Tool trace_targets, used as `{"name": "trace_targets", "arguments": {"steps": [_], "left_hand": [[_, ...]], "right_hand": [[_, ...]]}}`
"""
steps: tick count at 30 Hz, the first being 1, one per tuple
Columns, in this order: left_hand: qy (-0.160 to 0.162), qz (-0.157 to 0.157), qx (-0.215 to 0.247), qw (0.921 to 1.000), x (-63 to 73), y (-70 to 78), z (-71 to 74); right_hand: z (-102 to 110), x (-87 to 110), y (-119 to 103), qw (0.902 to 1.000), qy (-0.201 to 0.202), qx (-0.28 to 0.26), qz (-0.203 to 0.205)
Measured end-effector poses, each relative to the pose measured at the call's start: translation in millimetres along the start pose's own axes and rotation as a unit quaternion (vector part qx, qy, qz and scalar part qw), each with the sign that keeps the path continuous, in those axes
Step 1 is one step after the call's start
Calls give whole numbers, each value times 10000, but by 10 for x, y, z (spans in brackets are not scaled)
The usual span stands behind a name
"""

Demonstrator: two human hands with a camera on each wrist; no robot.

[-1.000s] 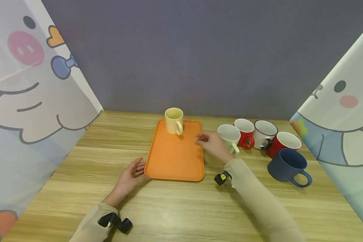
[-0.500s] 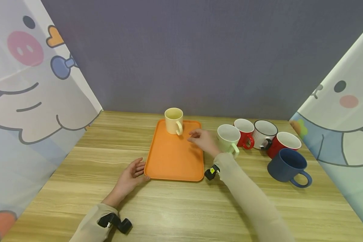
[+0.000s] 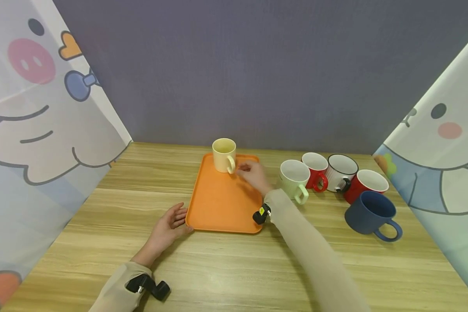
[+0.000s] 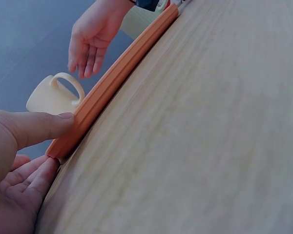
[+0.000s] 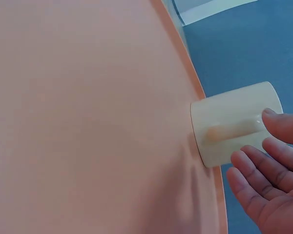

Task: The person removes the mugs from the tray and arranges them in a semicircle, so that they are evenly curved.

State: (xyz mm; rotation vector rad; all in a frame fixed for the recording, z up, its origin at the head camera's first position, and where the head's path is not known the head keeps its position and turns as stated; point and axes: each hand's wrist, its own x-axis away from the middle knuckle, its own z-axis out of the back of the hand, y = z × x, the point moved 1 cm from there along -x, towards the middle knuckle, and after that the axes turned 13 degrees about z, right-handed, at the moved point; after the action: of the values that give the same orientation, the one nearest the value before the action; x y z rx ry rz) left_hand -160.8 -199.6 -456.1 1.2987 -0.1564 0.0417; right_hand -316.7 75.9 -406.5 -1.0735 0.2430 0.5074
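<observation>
An orange tray (image 3: 222, 201) lies on the wooden table, and a pale yellow mug (image 3: 220, 161) stands upright at its far left corner. The mug's handle points toward the near right. My left hand (image 3: 169, 226) holds the tray's near left corner; in the left wrist view the thumb is against the front rim (image 4: 100, 97) and the fingers are at the corner's other side. Over the tray, my right hand (image 3: 254, 177) is just right of the mug handle. In the right wrist view its thumb and fingers are spread beside the mug (image 5: 224, 109), with no clear grip on it.
To the right of the tray stand a light green mug (image 3: 294, 175), a red mug (image 3: 313, 167), a white mug with a black rim (image 3: 337, 175), another red mug (image 3: 360, 188) and a dark blue mug (image 3: 368, 214). A grey panel (image 3: 249, 78) borders the table's back.
My right hand has moved left and farther back across the tray, up to the yellow mug's handle. The left hand, the tray and the mugs have stayed in place.
</observation>
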Motion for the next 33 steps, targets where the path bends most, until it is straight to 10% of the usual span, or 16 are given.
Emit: {"name": "trace_targets", "arguments": {"steps": [13, 33], "left_hand": [[30, -11, -9, 10000, -29, -9, 0], [-31, -76, 67, 9999, -6, 9, -6]], "right_hand": [[-205, -153, 25, 9965, 707, -427, -141], [-306, -223, 16, 9906, 446, -1090, -689]]}}
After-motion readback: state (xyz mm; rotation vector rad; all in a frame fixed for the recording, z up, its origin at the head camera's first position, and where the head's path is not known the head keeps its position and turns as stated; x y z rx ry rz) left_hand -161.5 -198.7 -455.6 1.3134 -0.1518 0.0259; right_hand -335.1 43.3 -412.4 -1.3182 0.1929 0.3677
